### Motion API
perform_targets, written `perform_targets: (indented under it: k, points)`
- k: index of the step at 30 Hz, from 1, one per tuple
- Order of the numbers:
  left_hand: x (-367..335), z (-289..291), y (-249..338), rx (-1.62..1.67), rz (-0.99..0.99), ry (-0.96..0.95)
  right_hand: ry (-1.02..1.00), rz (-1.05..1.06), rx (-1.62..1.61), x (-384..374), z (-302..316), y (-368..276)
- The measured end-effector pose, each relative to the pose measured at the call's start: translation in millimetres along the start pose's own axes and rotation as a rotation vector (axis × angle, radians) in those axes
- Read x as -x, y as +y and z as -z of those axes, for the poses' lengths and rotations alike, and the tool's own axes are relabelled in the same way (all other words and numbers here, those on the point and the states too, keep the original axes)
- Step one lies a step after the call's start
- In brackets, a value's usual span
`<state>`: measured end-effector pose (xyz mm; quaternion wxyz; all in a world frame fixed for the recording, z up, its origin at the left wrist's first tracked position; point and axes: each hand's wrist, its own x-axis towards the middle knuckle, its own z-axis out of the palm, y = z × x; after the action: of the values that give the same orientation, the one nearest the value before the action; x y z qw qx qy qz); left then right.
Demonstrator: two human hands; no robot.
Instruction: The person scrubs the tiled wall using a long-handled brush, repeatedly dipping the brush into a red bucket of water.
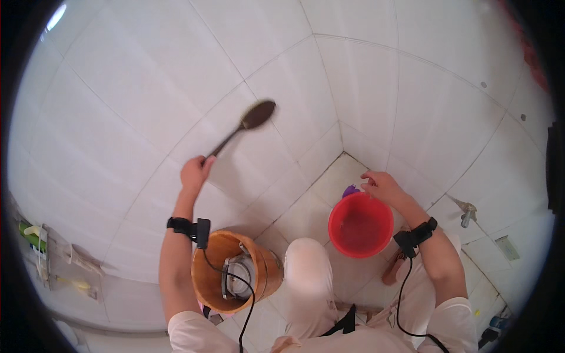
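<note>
My left hand (196,174) is closed round the handle end of a long-handled brush (258,115). The brush has a dark oval head and points up and to the right, in front of the white tiled wall. Its head is slightly blurred, and I cannot tell if it touches the tiles. On the right, my right hand (384,187) is over the far rim of a red bucket (388,228), its fingers loosely bent and apart, with nothing seen in them. What looks like water lies in the bucket. A small purple thing (351,190) shows behind the rim, partly hidden.
A wooden bucket (269,272) with a metal-and-clear object (240,276) inside stands below my left forearm. A tap (467,213) sticks out of the right wall, near a floor drain cover (507,247). A wall shelf (44,253) holds small items at far left. Cables hang from both wristbands.
</note>
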<state>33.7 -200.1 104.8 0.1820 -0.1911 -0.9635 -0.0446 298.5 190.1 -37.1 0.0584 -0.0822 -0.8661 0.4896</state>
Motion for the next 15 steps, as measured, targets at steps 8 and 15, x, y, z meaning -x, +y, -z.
perform_targets:
  k: [8,15]
  points:
    - [-38,107,0,0.58,0.155,0.194,-0.002,0.097,0.14,-4,-8,-4]
    - [-78,62,45,0.426,0.021,-0.014,-0.03,-0.028,0.08,-13,-20,5]
